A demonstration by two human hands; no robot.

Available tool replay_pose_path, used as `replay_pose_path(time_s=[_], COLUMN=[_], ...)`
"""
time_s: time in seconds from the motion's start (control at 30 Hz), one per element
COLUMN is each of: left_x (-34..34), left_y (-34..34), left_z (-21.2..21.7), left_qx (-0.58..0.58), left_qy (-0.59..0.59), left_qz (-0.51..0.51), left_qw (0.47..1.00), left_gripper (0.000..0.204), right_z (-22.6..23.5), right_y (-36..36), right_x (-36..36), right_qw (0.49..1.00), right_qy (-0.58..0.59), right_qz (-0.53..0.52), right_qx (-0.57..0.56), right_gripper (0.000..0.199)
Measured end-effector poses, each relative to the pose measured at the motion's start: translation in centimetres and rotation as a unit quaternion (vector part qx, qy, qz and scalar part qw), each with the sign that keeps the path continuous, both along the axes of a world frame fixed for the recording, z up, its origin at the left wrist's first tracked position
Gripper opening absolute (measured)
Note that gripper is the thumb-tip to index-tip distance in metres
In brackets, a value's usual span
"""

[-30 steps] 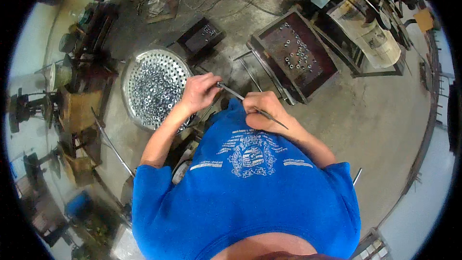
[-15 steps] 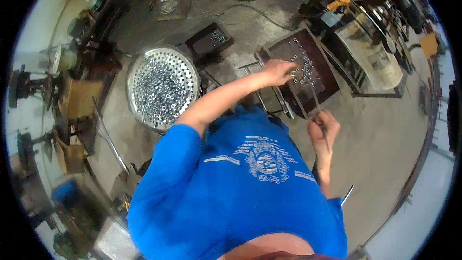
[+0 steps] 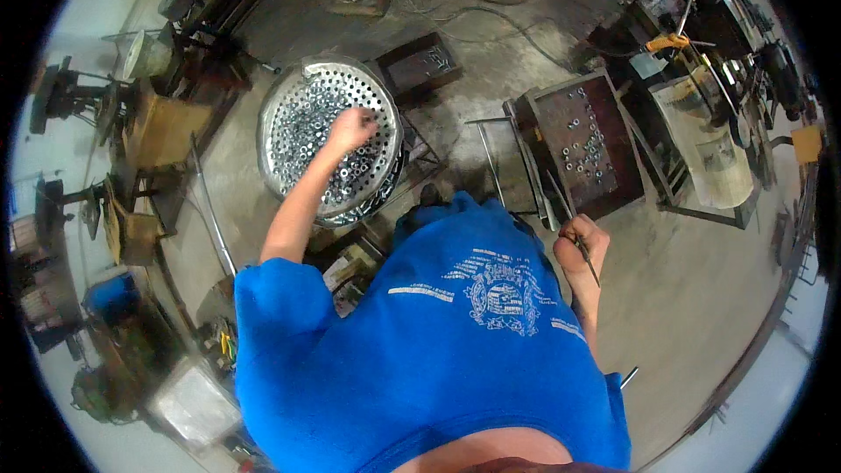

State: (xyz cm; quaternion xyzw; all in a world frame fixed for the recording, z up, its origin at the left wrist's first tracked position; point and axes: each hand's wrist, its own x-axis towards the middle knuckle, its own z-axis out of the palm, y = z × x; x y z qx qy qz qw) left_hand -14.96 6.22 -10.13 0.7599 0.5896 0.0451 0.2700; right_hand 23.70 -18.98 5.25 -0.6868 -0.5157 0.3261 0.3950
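Note:
Over the round perforated metal pan (image 3: 378,96) on the left, my left hand (image 3: 352,130) hangs with its fingers curled together; what they hold, if anything, cannot be made out. A heap of small shiny metal nuts (image 3: 302,127) fills much of the pan just beneath that hand. My right hand (image 3: 583,243) is closed around a thin metal rod (image 3: 563,200), which slants up toward the near edge of a dark rectangular metal tray (image 3: 604,197). Several loose nuts (image 3: 591,144) lie scattered on the tray's floor.
A small dark box (image 3: 416,74) with a few metal parts stands just behind the pan. Between pan and tray, a metal bar frame (image 3: 491,158) sticks out. A machine with a yellow-handled tool (image 3: 667,42) stands far right; a long pipe (image 3: 210,210) leans at left.
My left hand has swung left from above the tray to above the pan of nuts. My right hand keeps hold of the rod near the tray. The view has shifted slightly.

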Motion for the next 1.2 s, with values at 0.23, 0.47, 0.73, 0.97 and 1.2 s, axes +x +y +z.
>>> replay_pose_path(time_s=[0.23, 0.47, 0.73, 0.97, 1.2], left_x=[-5.3, -3.8, -3.4, -2.3, -4.0], left_y=[3.3, 5.5, 5.5, 5.1, 6.6], left_z=[-1.1, -2.1, -2.0, -2.0, -2.9], left_qx=[0.055, 0.011, 0.034, 0.047, 0.053], left_qy=[0.176, 0.247, 0.282, 0.324, 0.212], left_qz=[0.127, 0.130, 0.020, -0.066, 0.048], left_qw=[0.975, 0.960, 0.959, 0.943, 0.975], left_gripper=[0.031, 0.034, 0.027, 0.023, 0.030], right_z=[0.4, 0.5, -0.2, -0.5, -0.6], right_y=[1.3, 1.0, 0.4, 0.9, 0.5], right_x=[-0.8, -2.4, -2.6, -2.4, -2.0], right_qw=[0.999, 0.998, 0.997, 0.997, 0.995], right_qy=[-0.030, 0.001, -0.029, -0.038, -0.034], right_qz=[0.034, 0.040, 0.066, 0.067, 0.077], right_qx=[-0.009, -0.047, -0.043, -0.021, -0.049], right_gripper=[0.016, 0.015, 0.013, 0.012, 0.026])
